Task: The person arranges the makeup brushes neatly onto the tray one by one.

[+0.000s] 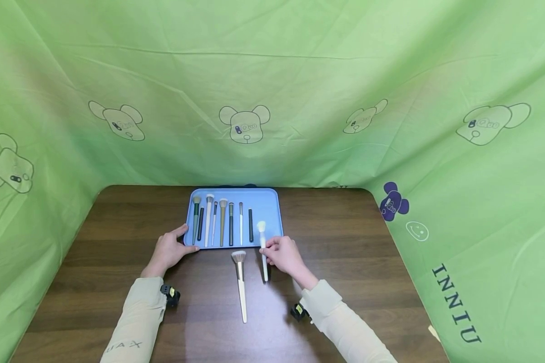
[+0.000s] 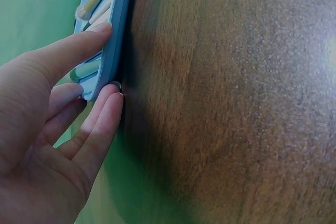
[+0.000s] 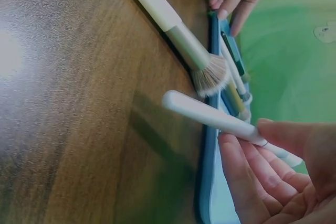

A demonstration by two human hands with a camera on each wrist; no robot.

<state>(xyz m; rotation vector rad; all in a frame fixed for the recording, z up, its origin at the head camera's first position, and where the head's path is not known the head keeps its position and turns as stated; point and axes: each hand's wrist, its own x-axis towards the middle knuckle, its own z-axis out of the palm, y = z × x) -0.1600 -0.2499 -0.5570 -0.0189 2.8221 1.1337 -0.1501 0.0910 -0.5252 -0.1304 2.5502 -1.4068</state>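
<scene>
My right hand (image 1: 285,255) pinches a white-handled makeup brush (image 3: 210,116) between thumb and fingers. In the head view its pale bristles lie over the right part of the blue tray (image 1: 272,201), and its handle end sticks out past the near rim. My left hand (image 1: 169,250) holds the tray's near left corner, thumb on the near rim and other fingers around the side, as the left wrist view shows. A larger makeup brush (image 1: 241,287) with a cream handle and metallic collar lies on the table, bristles toward the tray.
Inside the tray several makeup brushes lie side by side, among them a green brush (image 1: 196,222), a tan one (image 1: 223,222) and a short dark one (image 1: 251,225). The brown wooden table (image 1: 345,282) meets a green printed cloth (image 1: 300,101) at the back and sides.
</scene>
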